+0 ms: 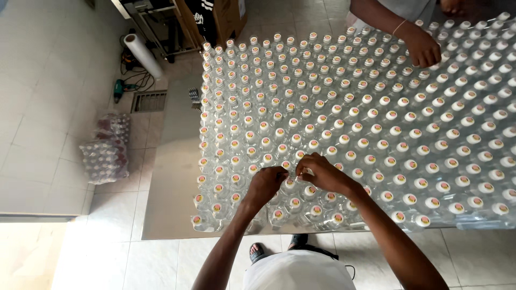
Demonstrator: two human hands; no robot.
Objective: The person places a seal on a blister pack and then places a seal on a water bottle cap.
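Left hand (267, 184) and right hand (321, 173): both the person's own, fingers curled and pinched together over one small clear plastic bottle with a white cap (291, 184), which stands upright directly between and beneath the fingertips, near the front edge of the array; whether either hand fully grips the cap cannot be told. The bottle's long axis is vertical, pointing up at the camera; the two hands are equally near, meeting above it. Far left, on the pale tiled floor (48, 91): shrink-wrapped pack of bottles (106, 153), a white roll of film (143, 55), a green hand tool with black cord (119, 89), a metal floor grate (149, 101). Centre: grey flat worktop (172, 177) carrying a dense grid of identical clear capped bottles (333, 107), all upright, touching shoulder to shoulder. Upper centre: brown cardboard box (215, 16). Upper right: another person's hand (422, 48), with a thin bracelet at the wrist, resting on the caps at the far side, well apart from the person's own hands.
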